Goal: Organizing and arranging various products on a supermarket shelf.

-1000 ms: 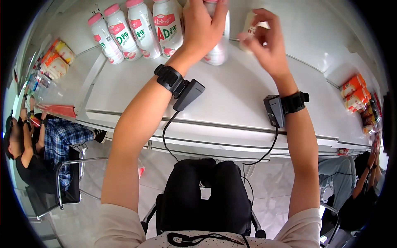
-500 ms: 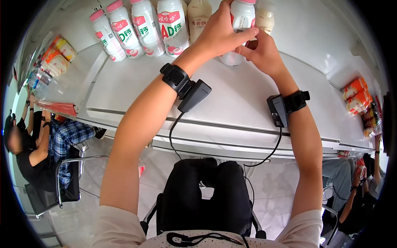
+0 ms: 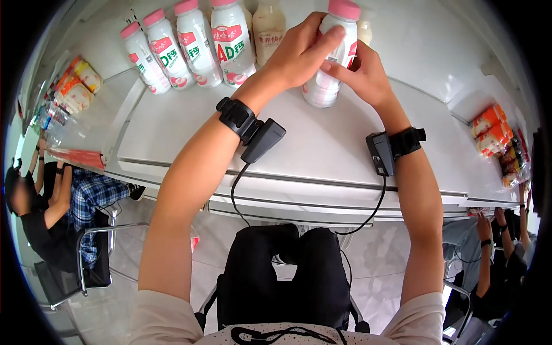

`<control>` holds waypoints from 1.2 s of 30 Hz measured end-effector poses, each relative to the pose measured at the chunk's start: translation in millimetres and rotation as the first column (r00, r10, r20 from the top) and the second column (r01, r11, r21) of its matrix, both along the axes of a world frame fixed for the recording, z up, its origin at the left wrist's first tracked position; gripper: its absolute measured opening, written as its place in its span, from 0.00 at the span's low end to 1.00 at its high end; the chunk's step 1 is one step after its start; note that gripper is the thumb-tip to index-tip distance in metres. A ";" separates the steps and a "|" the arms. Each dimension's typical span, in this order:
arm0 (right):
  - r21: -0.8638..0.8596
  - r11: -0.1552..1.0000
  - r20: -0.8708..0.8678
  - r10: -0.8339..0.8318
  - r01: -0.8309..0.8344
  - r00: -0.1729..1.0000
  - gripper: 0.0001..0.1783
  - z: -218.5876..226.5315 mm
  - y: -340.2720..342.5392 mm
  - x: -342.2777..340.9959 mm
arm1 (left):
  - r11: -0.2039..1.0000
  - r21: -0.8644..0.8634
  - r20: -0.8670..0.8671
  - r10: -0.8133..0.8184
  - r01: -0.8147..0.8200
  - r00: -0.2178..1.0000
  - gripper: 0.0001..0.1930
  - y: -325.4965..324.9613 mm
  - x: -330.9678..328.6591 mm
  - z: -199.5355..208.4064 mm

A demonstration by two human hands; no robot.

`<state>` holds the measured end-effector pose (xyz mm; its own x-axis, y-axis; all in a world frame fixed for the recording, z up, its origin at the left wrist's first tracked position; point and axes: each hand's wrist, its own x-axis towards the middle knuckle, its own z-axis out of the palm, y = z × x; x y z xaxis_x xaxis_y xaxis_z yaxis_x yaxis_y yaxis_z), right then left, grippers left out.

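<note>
Both hands are wrapped round a white plastic drink bottle (image 3: 323, 91) with a pink cap, at the back of the white table. My left hand (image 3: 303, 50) grips its left side, the thumb lying across its upper front. From the right, my right hand (image 3: 366, 73) closes on it, thumb against its front. The bottle leans slightly; I cannot tell whether its base touches the table. To the left stands a row of several similar pink-capped bottles (image 3: 233, 49). Beside that row is a cream-coloured bottle (image 3: 268, 34), and another pale bottle (image 3: 364, 31) is partly hidden behind my right hand.
A white table (image 3: 276, 138) with a raised back panel lies before me. Orange-and-white packages (image 3: 493, 135) sit at the far right, similar packs (image 3: 75, 95) at the far left. Seated people are at both sides. Black cables hang from my wrist devices.
Both hands have brought the held bottle a little nearer to me, and more of its cap now shows. My left thumb has shifted onto the bottle's front. The view has shifted slightly.
</note>
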<state>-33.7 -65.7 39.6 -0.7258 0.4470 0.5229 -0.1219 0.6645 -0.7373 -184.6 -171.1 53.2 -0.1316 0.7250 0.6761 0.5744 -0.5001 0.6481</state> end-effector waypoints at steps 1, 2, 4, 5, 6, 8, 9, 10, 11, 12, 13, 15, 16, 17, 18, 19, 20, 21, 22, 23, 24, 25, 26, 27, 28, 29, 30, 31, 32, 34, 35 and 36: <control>0.003 1.000 -0.001 -0.001 0.001 1.000 0.34 1.3 -0.7 2.0 | 1.000 0.002 0.014 -0.008 0.008 1.000 0.31 -0.5 0.1 1.7; 0.005 1.000 0.014 -0.001 0.001 1.000 0.33 2.3 -1.2 4.1 | 1.000 0.005 0.013 -0.008 0.008 1.000 0.31 0.1 0.5 1.6; 0.007 1.000 0.028 -0.003 0.002 1.000 0.33 3.8 -1.4 6.0 | 0.996 0.073 0.057 -0.057 0.053 0.997 0.28 1.9 2.9 -0.5; -0.015 0.999 0.011 0.030 -0.030 0.999 0.32 4.7 -1.5 7.0 | 0.996 0.074 0.057 -0.059 0.055 0.997 0.28 3.1 3.9 0.0; -0.036 0.997 -0.006 0.063 -0.063 0.998 0.32 6.0 -1.5 8.0 | 0.993 0.106 0.054 -0.063 0.057 0.997 0.28 4.5 4.7 0.6; -0.096 0.989 0.026 0.114 -0.111 0.993 0.34 11.4 -2.2 11.5 | 0.990 0.132 0.055 -0.063 0.055 0.997 0.29 4.3 3.5 -1.0; -0.155 0.976 0.054 0.165 -0.155 0.985 0.36 12.4 -2.6 12.8 | 0.988 0.152 0.021 -0.034 0.031 0.999 0.30 6.7 0.1 -1.4; -0.157 0.975 0.052 0.166 -0.156 0.985 0.36 11.4 -3.2 12.4 | 0.985 0.172 -0.013 -0.004 0.007 1.000 0.31 8.8 -3.2 -1.2; -0.175 0.957 0.088 0.248 -0.230 0.965 0.39 10.2 -4.6 12.0 | 0.985 0.170 -0.014 -0.004 0.006 1.000 0.31 10.0 -5.5 -2.3; -0.196 0.933 0.122 0.328 -0.302 0.937 0.43 8.6 -6.3 11.6 | 0.981 0.195 -0.042 0.036 -0.027 0.998 0.33 10.9 -7.7 -3.6; -0.108 0.952 0.175 0.303 -0.287 0.937 0.48 4.6 -8.1 9.8 | 0.973 0.223 -0.069 0.075 -0.058 0.995 0.34 11.0 -9.3 -3.6; -0.145 0.938 0.165 0.338 -0.316 0.927 0.48 3.9 -12.0 8.1 | 0.980 0.189 -0.056 0.075 -0.063 0.996 0.35 10.3 -12.2 -4.8; -0.183 0.921 0.152 0.371 -0.343 0.916 0.49 3.9 -12.8 8.6 | 0.986 0.154 -0.043 0.074 -0.067 0.996 0.36 10.4 -11.5 -4.4; -0.183 0.922 0.151 0.371 -0.343 0.916 0.49 3.2 -12.5 7.6 | 0.986 0.154 -0.043 0.073 -0.066 0.996 0.36 10.9 -11.1 -3.8; -0.091 0.947 0.101 0.316 -0.307 0.943 0.45 2.1 -11.5 5.9 | 0.988 0.144 -0.028 0.053 -0.049 0.998 0.35 11.6 -10.8 -3.1; -0.004 0.965 0.048 0.264 -0.264 0.963 0.43 0.5 -11.5 4.8 | 0.991 0.133 -0.009 0.034 -0.032 0.999 0.35 10.5 -9.9 -3.2; -0.007 0.965 0.050 0.264 -0.264 0.963 0.43 1.8 -10.9 4.9 | 0.991 0.131 -0.007 0.033 -0.032 0.999 0.35 10.0 -9.4 -2.7; -0.025 0.979 0.132 0.202 -0.200 0.971 0.39 5.6 -10.3 5.6 | 0.993 0.112 -0.035 0.047 -0.043 0.998 0.34 9.9 -9.0 -1.8; -0.039 0.990 0.213 0.140 -0.135 0.967 0.36 9.6 -10.2 6.8 | 0.994 0.092 -0.064 0.060 -0.054 0.996 0.34 10.1 -8.6 -1.5; -0.003 0.993 0.166 0.119 -0.120 0.979 0.29 11.9 -15.7 8.0 | 0.995 0.089 -0.063 0.060 -0.054 0.996 0.34 9.9 -7.5 -3.4; -0.006 0.993 0.166 0.119 -0.120 0.979 0.29 10.0 -15.9 8.2 | 0.997 0.074 -0.063 0.035 -0.030 0.997 0.34 9.4 -6.0 -6.2; -0.002 0.994 0.155 0.111 -0.112 0.982 0.28 8.3 -15.1 7.1 | 0.998 0.062 -0.065 0.010 -0.006 0.998 0.35 10.2 -6.5 -8.0; 0.002 0.995 0.144 0.102 -0.103 0.984 0.26 7.1 -14.3 6.2 | 0.998 0.062 -0.067 0.010 -0.006 0.998 0.35 11.0 -8.0 -9.0; 0.002 0.995 0.142 0.102 -0.103 0.985 0.26 6.8 -13.3 5.7 | 0.998 0.061 -0.102 -0.005 0.011 0.995 0.36 11.7 -10.0 -9.6; 0.006 0.991 0.115 0.129 -0.131 0.985 0.27 5.4 -11.5 6.8 | 0.998 0.059 -0.133 -0.023 0.031 0.991 0.37 12.0 -9.3 -9.9; 0.011 0.987 0.088 0.157 -0.158 0.984 0.27 4.3 -9.5 7.8 | 0.998 0.059 -0.132 -0.026 0.034 0.991 0.37 13.1 -8.0 -10.1; 0.011 0.988 0.089 0.154 -0.155 0.984 0.27 4.8 -6.0 8.2 | 0.990 0.138 -0.169 -0.012 0.036 0.986 0.37 14.8 -6.6 -10.2; 0.026 0.983 0.097 0.176 -0.180 0.980 0.29 5.0 -2.2 8.5 | 0.976 0.214 -0.204 0.005 0.039 0.979 0.37 13.8 -4.1 -9.6; 0.038 0.978 0.107 0.202 -0.207 0.973 0.30 4.4 -0.4 9.5 | 0.978 0.208 -0.201 0.006 0.037 0.980 0.37 8.0 -0.8 -3.4; -0.013 0.974 0.125 0.227 -0.227 0.966 0.32 7.2 -1.4 12.6 | 0.980 -0.082 -0.116 -0.188 0.179 0.975 0.33 -2.5 1.3 10.0; -0.057 0.968 0.139 0.250 -0.244 0.958 0.33 8.2 -1.8 13.3 | 0.981 -0.085 -0.116 -0.184 0.175 0.976 0.33 -1.3 -0.3 7.1; -0.060 0.967 0.138 0.254 -0.248 0.957 0.33 7.5 -1.1 13.7 | 0.994 -0.073 -0.094 -0.085 0.079 0.992 0.30 2.5 -3.0 1.8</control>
